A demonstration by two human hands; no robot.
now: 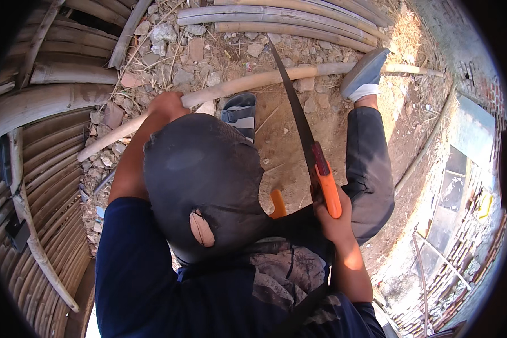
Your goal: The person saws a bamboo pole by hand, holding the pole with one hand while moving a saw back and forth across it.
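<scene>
A long pale bamboo pole [248,84] lies slantwise across the ground ahead of me. Closed around its left part is my left hand [170,106]. My right hand [333,211] grips the orange handle of a handsaw [301,118], whose dark blade points forward and crosses over the pole. Whether the teeth touch the bamboo I cannot tell. My right shoe [366,73] rests on the pole farther right. A bent knee in torn dark trousers [203,169] fills the middle, with my other shoe [240,112] just beyond it.
Several bamboo poles [287,19] lie at the far side. Bamboo slat structures [50,169] stand on the left, with broken stones [163,36] beside them. An orange curved piece [277,204] shows by the knee. A brick wall [484,73] and leaning panels [473,132] are at right.
</scene>
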